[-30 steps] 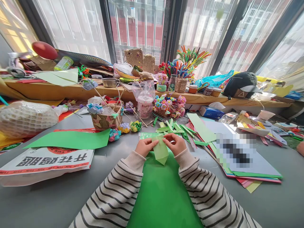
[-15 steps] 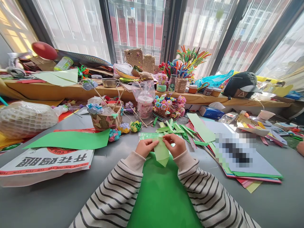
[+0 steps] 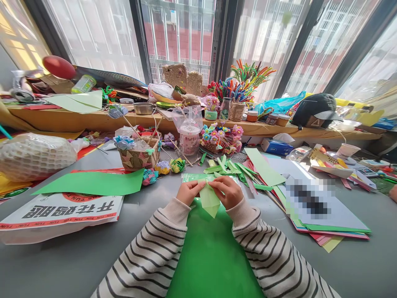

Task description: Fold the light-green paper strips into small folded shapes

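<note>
Between my hands is a small piece of light green paper, creased, its lower end folded to a point. My left hand pinches its upper left edge between thumb and fingers. At the upper right edge, my right hand pinches the same paper with thumb and forefinger. Under both hands lies a glossy green mat on the grey table. Just beyond them is a pile of cut green paper strips.
Left lie a green paper sheet and a white printed bag. A basket, paper flowers and a lidded drink cup stand behind. Stacked coloured paper is on the right; another person's hand shows at the right edge.
The fingers of my right hand have shifted slightly at the paper's top, and the paper's upper end now looks narrower, drawn in toward a point. My left hand stays nearly still.
</note>
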### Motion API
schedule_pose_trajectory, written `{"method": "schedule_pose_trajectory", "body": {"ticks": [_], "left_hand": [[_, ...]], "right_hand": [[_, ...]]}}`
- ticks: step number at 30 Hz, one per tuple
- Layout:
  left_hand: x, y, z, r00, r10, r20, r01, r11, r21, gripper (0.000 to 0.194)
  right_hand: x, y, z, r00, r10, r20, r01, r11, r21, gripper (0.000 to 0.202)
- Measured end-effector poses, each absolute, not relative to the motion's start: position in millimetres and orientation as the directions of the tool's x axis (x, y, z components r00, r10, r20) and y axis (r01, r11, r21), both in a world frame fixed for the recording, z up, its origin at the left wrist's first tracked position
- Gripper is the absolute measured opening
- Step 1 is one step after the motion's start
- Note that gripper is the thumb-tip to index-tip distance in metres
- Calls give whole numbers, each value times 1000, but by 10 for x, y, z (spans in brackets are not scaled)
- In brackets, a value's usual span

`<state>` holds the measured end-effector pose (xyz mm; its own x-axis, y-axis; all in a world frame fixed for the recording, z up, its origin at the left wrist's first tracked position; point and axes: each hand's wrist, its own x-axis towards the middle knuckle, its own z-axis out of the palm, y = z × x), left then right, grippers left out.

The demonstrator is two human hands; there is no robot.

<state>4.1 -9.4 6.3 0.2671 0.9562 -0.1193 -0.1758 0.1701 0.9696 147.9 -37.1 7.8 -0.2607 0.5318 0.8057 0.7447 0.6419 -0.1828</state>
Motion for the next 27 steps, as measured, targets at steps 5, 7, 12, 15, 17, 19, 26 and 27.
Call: {"method": "schedule_pose_trajectory", "body": {"ticks": [5, 7, 12, 15, 17, 19, 26, 27], "left_hand": [[47, -89, 51, 271, 957, -101, -160, 148, 976, 30], [47, -88, 48, 275, 957, -94, -150, 139, 979, 31], [36, -88, 49, 268, 963, -32, -104, 62, 993, 28], [29, -90, 56, 263, 965, 1, -96, 25, 995, 27], [28, -94, 62, 268, 963, 18, -90, 7, 996, 26], [28, -98, 67, 272, 961, 37, -69, -19, 997, 26], [35, -113, 85, 282, 957, 72, 7, -77, 997, 25], [36, -118, 93, 283, 956, 74, 13, -81, 997, 25]], "right_hand": [[1479, -394, 103, -275, 524, 806, 775, 617, -137, 19], [1477, -397, 111, -278, 523, 806, 779, 613, -129, 19], [1477, -394, 111, -275, 548, 790, 767, 621, -164, 20], [1476, -397, 111, -255, 587, 768, 745, 625, -231, 19], [1477, -402, 121, -196, 638, 745, 719, 610, -334, 17], [1480, -403, 137, -110, 709, 697, 674, 569, -472, 18], [1501, -346, 133, 27, 897, 440, 546, 356, -758, 25], [1505, -338, 124, 26, 912, 409, 532, 334, -778, 25]]}}
